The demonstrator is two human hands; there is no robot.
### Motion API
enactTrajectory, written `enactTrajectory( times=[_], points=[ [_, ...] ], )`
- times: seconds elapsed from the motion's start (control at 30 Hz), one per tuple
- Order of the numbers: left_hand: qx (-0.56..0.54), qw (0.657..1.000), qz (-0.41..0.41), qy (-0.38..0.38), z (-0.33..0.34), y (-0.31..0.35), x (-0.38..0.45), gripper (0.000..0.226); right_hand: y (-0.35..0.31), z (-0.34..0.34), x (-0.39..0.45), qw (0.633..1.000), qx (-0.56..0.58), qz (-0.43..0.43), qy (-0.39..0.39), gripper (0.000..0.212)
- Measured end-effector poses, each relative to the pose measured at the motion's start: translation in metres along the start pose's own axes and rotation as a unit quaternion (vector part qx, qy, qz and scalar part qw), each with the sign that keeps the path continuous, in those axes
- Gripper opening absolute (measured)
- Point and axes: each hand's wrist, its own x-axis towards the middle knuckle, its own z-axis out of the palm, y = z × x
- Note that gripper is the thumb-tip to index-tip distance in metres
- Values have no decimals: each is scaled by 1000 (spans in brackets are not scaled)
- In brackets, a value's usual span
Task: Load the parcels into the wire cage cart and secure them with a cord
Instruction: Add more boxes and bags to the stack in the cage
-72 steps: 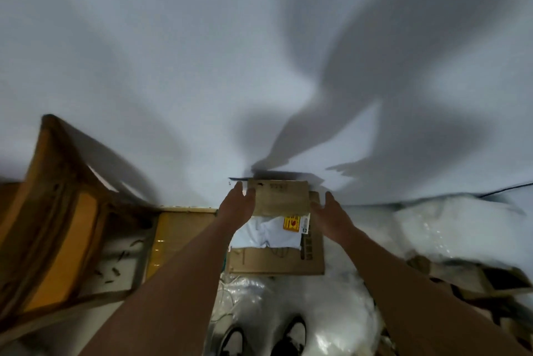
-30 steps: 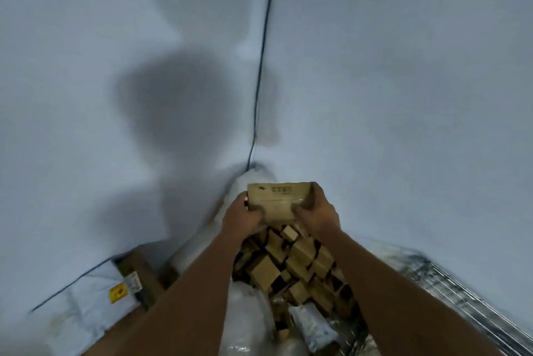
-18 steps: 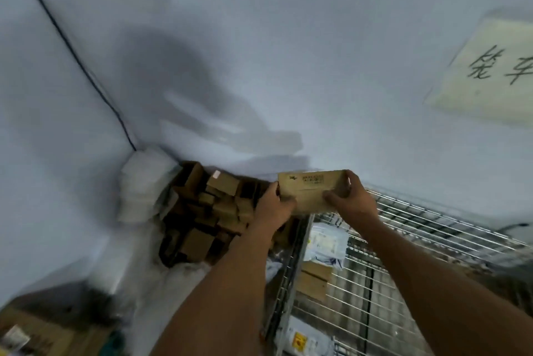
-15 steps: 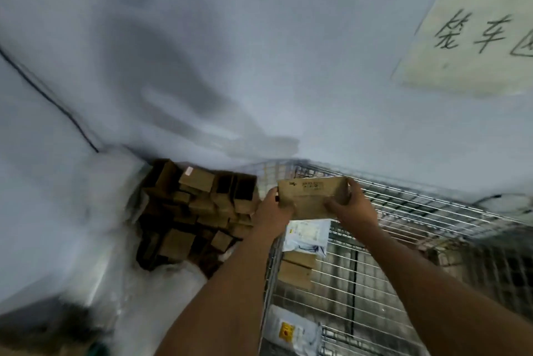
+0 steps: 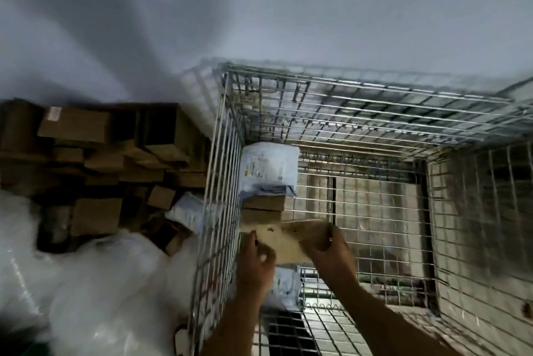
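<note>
A flat brown cardboard parcel [image 5: 288, 238] is down inside the wire cage cart [image 5: 375, 101], close to its left wall. My left hand [image 5: 255, 266] grips the parcel's near left end and my right hand [image 5: 327, 251] grips its right side. Beyond it, along the same wall, lie brown boxes [image 5: 264, 205] and a white poly mailer [image 5: 269, 168]. Another white mailer [image 5: 285, 289] shows under my hands. No cord is visible.
Left of the cage, against the grey wall, a heap of brown cardboard boxes [image 5: 95, 171] is piled up, with clear plastic wrap [image 5: 86, 283] in front of it. The cage's right half shows bare wire floor [image 5: 380, 211].
I have turned from the parcel pile to the cage. Both hands have carried the brown parcel over the cage's rim and lowered it inside, next to the parcels by the left wall.
</note>
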Motion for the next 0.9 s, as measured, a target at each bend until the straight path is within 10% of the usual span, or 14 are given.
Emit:
enactTrajectory(
  times=[0.3,0.53,0.9],
  points=[
    [168,986,-16,2,49,-117,69,26,100,136,63,995,38,96,-16,45],
    [257,965,52,-8,64,-148,66,88,116,170,81,992,42,115,5,31],
    [180,977,115,20,61,-170,50,46,117,186,52,981,105,90,134,13]
  ],
)
